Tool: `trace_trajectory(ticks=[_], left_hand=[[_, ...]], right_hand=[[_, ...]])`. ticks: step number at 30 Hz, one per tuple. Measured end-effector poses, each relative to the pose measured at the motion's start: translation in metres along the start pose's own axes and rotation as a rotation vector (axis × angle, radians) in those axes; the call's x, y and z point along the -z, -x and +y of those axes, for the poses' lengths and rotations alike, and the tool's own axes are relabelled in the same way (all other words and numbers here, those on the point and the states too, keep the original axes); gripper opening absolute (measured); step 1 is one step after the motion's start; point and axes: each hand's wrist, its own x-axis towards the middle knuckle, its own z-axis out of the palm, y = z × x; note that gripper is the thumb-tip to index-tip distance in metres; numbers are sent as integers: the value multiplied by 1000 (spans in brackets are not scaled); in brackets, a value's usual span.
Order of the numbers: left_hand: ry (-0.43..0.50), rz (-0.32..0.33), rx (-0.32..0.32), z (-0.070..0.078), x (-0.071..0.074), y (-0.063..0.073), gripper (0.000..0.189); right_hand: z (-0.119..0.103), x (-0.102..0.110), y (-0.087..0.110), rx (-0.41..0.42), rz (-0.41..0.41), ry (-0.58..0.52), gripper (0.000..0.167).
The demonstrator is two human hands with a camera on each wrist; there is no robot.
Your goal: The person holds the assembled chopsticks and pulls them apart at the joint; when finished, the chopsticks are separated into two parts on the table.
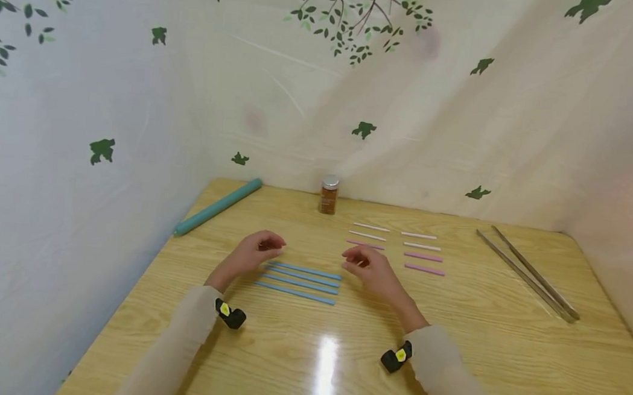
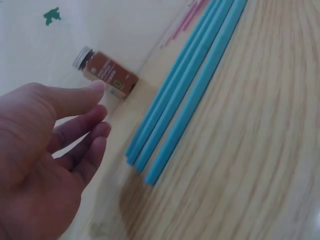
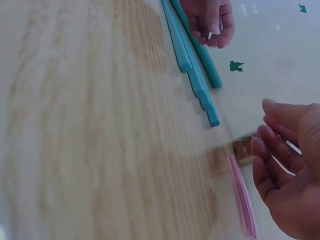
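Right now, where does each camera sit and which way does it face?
Head: worn on the head, facing forward and down at the table; left hand, right hand and both sleeves show.
Left wrist: on that wrist, facing the blue sticks and the jar; only the left hand shows.
Right wrist: on that wrist, facing across the table; right hand near, left hand at top.
Shared: both wrist views show blue sticks and jar.

Place: sheeted-off nook; type of wider room cannot be told. Table, wood-grained, beneath left hand and right hand. Sheeting, pale, creased, printed with green leaves, beyond both hands and to either side.
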Motion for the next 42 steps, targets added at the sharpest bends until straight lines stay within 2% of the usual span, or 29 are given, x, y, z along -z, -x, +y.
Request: trace_trajectory(ticks=[2, 11, 19, 23, 28, 36, 39, 42], left_hand=[[2, -9, -2, -4, 3, 2, 22], [36, -26, 78, -16, 7, 8, 17], [-22, -31, 45, -19, 3, 12, 11], [-85, -41, -17, -19, 1, 10, 9], [-154, -57, -91, -19, -1, 7, 6], [-192, -73, -102, -19, -3, 4, 6], [-196, -82, -93, -17, -3, 3, 6], [-173, -79, -58, -13, -1, 3, 5]], right_hand=[[0, -4, 0, -15, -3, -13, 23], [7, -23, 0, -92, -31, -31, 22], [8, -27, 1, -85, -53, 3, 20], [9, -25, 2, -59, -66, 30, 16], [11, -26, 2, -13, -79, 117, 9], [11, -28, 1, 29, -83, 186, 5], [10, -28, 1, 30, -78, 196, 7], [9, -27, 1, 27, -73, 189, 7]])
